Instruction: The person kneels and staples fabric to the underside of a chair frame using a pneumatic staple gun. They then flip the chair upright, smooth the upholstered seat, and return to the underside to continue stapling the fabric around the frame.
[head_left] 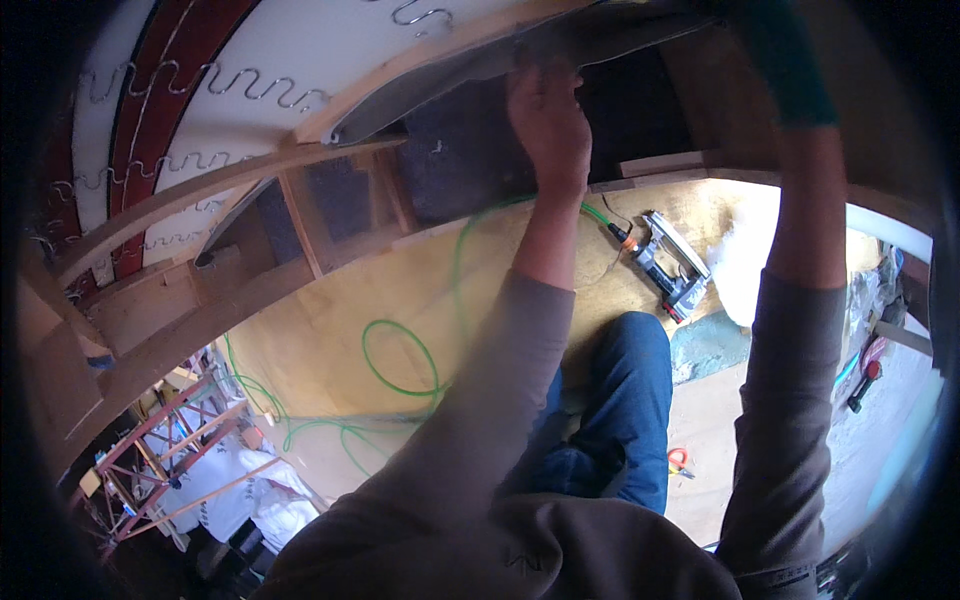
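My left hand [548, 115] reaches up and grips the edge of a grey fabric panel [470, 70] stretched along a wooden sofa frame rail [400, 75]. My right hand is hidden at the top right; only its forearm [805, 200] and a teal band [785, 60] across it show, so its grip cannot be seen. A pneumatic staple gun [668, 265] lies on the plywood worktop [330, 330] below my left arm, joined to a green air hose [400, 350].
The wooden frame [200, 190] carries zigzag metal springs [230, 90] over white and dark red padding. My blue-jeaned knee [625, 400] rests on the worktop. Red-handled scissors [680, 460] lie at my right. A red metal rack [170, 440] and white sacks stand below left.
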